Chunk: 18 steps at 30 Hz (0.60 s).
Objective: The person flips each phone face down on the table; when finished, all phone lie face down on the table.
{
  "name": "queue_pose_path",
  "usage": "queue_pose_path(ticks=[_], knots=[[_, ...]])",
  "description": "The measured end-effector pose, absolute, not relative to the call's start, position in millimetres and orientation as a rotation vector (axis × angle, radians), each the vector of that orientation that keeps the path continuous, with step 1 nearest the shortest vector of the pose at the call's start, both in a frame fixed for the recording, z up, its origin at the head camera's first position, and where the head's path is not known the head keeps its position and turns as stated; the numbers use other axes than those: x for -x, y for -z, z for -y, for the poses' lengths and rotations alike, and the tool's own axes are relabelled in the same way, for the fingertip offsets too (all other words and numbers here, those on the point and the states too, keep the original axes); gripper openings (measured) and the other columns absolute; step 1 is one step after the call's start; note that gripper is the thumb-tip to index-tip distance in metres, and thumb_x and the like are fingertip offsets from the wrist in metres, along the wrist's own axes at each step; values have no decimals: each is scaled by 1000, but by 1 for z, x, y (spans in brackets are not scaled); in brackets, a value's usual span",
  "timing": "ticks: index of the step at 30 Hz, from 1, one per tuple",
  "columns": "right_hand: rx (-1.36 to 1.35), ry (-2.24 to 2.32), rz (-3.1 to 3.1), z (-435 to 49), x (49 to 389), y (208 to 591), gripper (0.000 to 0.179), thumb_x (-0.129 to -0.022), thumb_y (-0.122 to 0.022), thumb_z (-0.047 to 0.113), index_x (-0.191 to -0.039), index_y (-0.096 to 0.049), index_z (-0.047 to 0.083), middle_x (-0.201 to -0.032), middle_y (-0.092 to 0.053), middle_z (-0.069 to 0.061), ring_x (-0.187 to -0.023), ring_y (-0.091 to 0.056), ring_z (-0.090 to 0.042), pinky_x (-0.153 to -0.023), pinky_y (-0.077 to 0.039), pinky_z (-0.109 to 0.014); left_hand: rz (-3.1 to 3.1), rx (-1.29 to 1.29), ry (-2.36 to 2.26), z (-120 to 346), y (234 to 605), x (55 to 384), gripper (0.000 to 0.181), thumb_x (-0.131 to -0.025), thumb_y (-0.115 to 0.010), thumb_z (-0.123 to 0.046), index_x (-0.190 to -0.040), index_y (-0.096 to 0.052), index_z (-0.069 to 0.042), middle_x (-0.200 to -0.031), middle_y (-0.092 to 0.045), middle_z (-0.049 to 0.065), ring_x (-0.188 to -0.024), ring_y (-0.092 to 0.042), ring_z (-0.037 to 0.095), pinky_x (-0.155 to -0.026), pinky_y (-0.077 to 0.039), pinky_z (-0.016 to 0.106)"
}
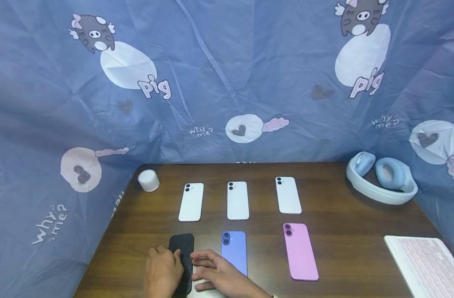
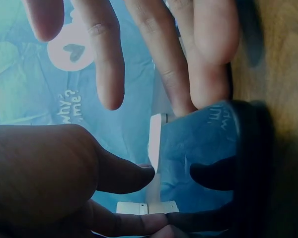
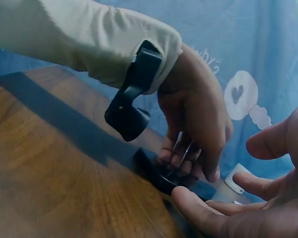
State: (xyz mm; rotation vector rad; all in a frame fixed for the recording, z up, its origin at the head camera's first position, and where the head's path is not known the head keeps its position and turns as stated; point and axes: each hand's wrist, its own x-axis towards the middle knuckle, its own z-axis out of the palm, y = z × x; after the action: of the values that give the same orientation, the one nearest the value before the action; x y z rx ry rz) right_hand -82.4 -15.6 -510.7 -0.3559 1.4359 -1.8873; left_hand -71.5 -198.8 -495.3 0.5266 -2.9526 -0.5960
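A black phone point(image 1: 184, 242) lies on the wooden table, its glossy screen point(image 2: 201, 134) mirroring the fingers and the curtain. My left hand point(image 1: 163, 267) rests over its left side, with fingertips at the glass in the right wrist view and the thumb spread above it. Extended, slightly bent fingers of my right hand point(image 1: 217, 271) reach to the phone's right edge. Beneath that hand a white object point(image 1: 206, 294) is mostly hidden. A blue phone point(image 1: 236, 250), camera side up, is partly covered by the right hand.
Three white phones point(image 1: 238, 200) form a row behind, and a pink phone point(image 1: 300, 252) lies to the right. A small white cylinder point(image 1: 148, 181) stands at the back left corner. White headphones point(image 1: 383, 194) and a pale keyboard point(image 1: 421, 256) occupy the right side. A patterned curtain point(image 1: 197, 82) surrounds the table.
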Motion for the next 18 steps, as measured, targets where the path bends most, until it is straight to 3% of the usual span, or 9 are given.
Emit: queue_pose_path(ticks=[10, 18], knots=[[381, 1916, -1370, 12, 84, 509, 46, -104, -56, 19, -144, -45, 1, -143, -47, -24, -116, -60, -35, -88, -55, -43, 2949, -480, 597, 196, 496, 73, 46, -93, -64, -19, -100, -51, 24, -93, -48, 38, -90, -54, 55, -83, -42, 61], [360, 1971, -1331, 10, 86, 507, 42, -102, -57, 18, -139, -49, -1, -133, -52, -21, -110, -62, -30, -85, -56, -41, 3036, -527, 675, 197, 491, 74, 65, -101, -56, -40, -106, -52, 25, -97, -49, 36, -95, -55, 52, -87, -42, 61]])
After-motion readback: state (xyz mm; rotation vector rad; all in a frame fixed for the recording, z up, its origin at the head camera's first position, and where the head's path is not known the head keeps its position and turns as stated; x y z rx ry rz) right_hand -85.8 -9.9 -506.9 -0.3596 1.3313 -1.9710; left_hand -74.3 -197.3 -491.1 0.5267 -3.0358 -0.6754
